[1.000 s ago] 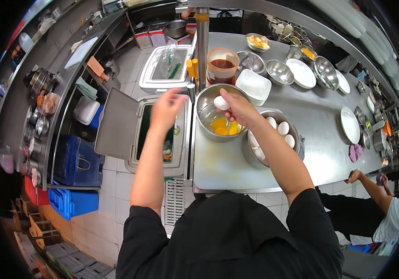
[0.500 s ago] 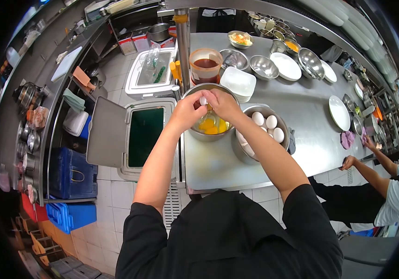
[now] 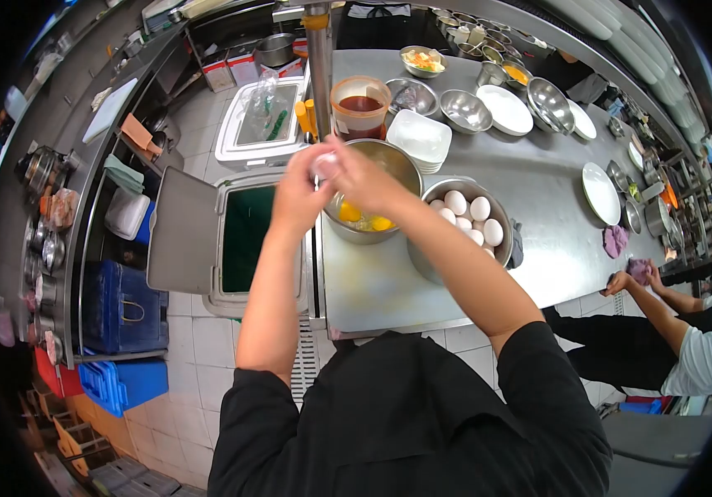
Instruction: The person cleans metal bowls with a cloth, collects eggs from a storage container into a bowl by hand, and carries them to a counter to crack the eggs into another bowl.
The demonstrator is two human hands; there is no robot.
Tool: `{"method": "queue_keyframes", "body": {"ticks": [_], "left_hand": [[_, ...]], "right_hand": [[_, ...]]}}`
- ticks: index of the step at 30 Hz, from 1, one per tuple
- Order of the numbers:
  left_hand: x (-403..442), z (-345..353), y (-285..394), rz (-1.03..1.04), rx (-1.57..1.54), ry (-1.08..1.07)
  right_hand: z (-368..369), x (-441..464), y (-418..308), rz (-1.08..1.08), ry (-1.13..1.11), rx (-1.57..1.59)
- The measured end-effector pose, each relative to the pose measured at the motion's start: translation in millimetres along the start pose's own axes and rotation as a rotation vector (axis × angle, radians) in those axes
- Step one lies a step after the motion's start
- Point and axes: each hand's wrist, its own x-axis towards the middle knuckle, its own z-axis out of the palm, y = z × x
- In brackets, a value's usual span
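My left hand (image 3: 295, 195) and my right hand (image 3: 366, 180) meet over the left rim of a metal bowl (image 3: 403, 166). Between their fingers is a white eggshell (image 3: 324, 165), slightly blurred, which both appear to grip. Inside the bowl lie yellow egg yolks (image 3: 350, 212) in clear egg white; my hands hide part of it. Under my right forearm stands a metal pot (image 3: 427, 262) holding several whole white eggs (image 3: 479, 208). To the left of the bowl, beside the counter, a bin (image 3: 217, 286) with a dark green inside stands open.
Behind the bowl are a tub of dark red-brown liquid (image 3: 362, 103) and stacked white dishes (image 3: 419, 137). Metal bowls (image 3: 465, 111) and white plates (image 3: 601, 193) line the counter's far side. A metal post (image 3: 320, 74) rises at its left edge. A co-worker (image 3: 663, 331) stands at right.
Both hands have moved left with the eggshell, from above the bowl's middle to its left rim. More of the bowl shows. At right, the co-worker's hands have come together around a purple cloth.
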Motion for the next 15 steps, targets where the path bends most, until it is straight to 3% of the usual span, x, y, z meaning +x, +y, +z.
{"method": "queue_keyframes", "body": {"ticks": [1,3,5,7,9,11,12,14,15], "left_hand": [[-4,-13,-13,-0.029,0.033,0.012],[-19,-41,-42,-0.099,0.02,0.059],[-37,-73,-48,-0.28,0.326,0.096],[-65,-107,-106,-0.341,0.729,0.169],[-62,-110,-71,-0.595,0.562,0.247],[-50,-81,-22,-0.523,0.51,0.283],[-39,-58,2,-0.442,0.381,0.202],[-22,-5,55,-0.265,0.246,-0.038],[-18,28,78,-0.179,0.218,-0.193]], "right_hand": [[3,-1,-10,0.028,-0.102,0.069],[-2,-11,-32,-0.012,-0.164,-0.17],[-16,-22,-29,-0.051,-0.111,-0.195],[-50,-41,-15,-0.024,-0.068,-0.259],[-97,-62,3,0.152,0.036,-0.306],[-141,-76,41,0.43,-0.044,-0.52],[-149,-82,50,0.434,-0.038,-0.522],[-162,-91,61,0.473,-0.342,-0.809],[-161,-95,66,0.473,-0.333,-0.81]]}}
